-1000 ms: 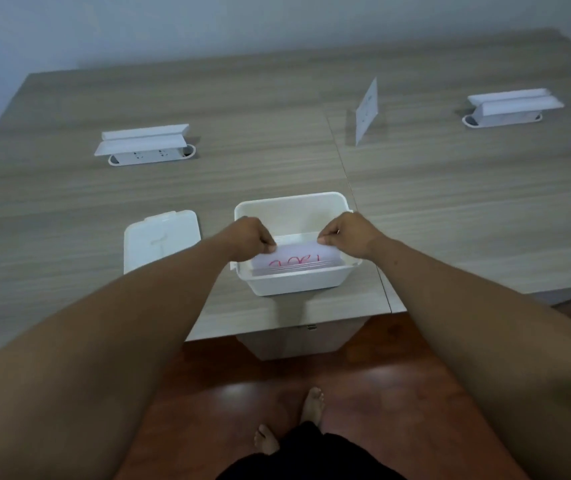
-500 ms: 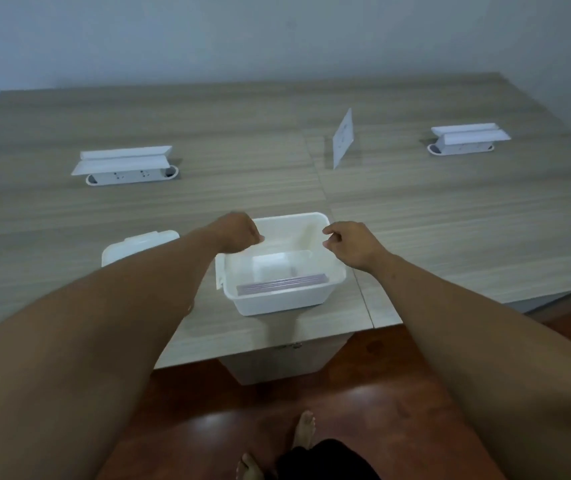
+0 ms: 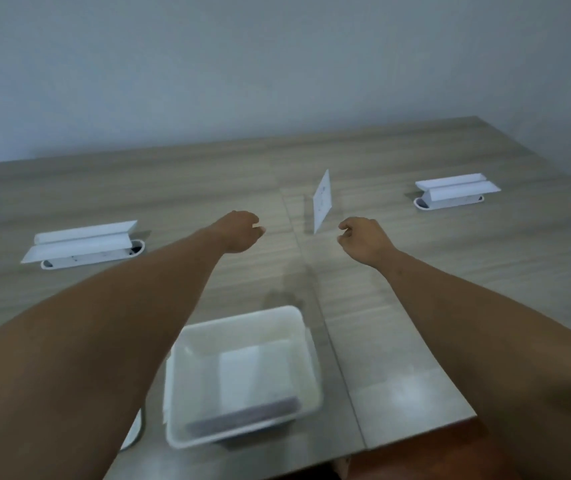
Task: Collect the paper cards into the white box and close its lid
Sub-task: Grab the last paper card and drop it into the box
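A white socket block [image 3: 83, 245] sits far over on the left of the wooden table [image 3: 485, 271]. Its flap is tipped up.

Next comes the left arm, which reaches out over the table. The left hand [image 3: 240, 233] is up in the air and holds nothing. Its fingers are curled in loosely, not tight like a fist.

Low down, under the left arm, a small bit of the white lid [image 3: 134, 433] peeks out. It lies flat on the table, just beside the white box [image 3: 242, 375]. The box is open and sits near the front edge of the table. A stack of paper cards [image 3: 242, 415] lies inside it, against the near wall. The picture is blurry there, so the cards look like a dark strip.

Farther back, one more paper card [image 3: 322, 200] stands up on its edge in the middle of the table. It is well apart from the box. It is between the two hands, a little closer to the right one.

The right hand [image 3: 363, 239] is also in the air, near that card but not touching it. Its fingers are bent and a bit apart, and it is empty.

Far on the right sits a second socket block [image 3: 455, 195] with its flap up.
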Demonstrator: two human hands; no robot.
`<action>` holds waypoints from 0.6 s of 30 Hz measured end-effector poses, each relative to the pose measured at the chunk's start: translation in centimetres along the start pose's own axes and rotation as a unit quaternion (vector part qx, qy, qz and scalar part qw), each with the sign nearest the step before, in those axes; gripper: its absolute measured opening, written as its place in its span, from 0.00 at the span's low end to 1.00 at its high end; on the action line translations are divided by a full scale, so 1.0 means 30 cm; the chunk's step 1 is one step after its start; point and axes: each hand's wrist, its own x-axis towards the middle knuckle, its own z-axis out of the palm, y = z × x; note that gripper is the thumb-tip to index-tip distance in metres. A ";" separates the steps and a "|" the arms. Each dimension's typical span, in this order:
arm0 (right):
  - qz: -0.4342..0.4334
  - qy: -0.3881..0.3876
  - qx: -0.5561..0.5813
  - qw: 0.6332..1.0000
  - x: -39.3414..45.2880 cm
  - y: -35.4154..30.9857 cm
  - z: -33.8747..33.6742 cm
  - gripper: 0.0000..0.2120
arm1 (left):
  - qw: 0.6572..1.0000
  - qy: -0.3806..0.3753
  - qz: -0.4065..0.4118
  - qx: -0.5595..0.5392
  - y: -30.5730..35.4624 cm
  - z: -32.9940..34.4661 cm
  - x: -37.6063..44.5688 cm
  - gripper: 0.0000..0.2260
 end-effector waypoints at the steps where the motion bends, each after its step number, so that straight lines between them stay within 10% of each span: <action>1: 0.007 0.000 0.009 1.000 0.073 0.013 -0.010 0.21 | 1.000 -0.002 -0.006 -0.003 0.009 0.000 0.066 0.25; 18: 0.127 -0.024 0.160 0.979 0.875 0.153 0.202 0.12 | 0.988 -0.093 -0.113 -0.046 0.152 0.156 0.705 0.27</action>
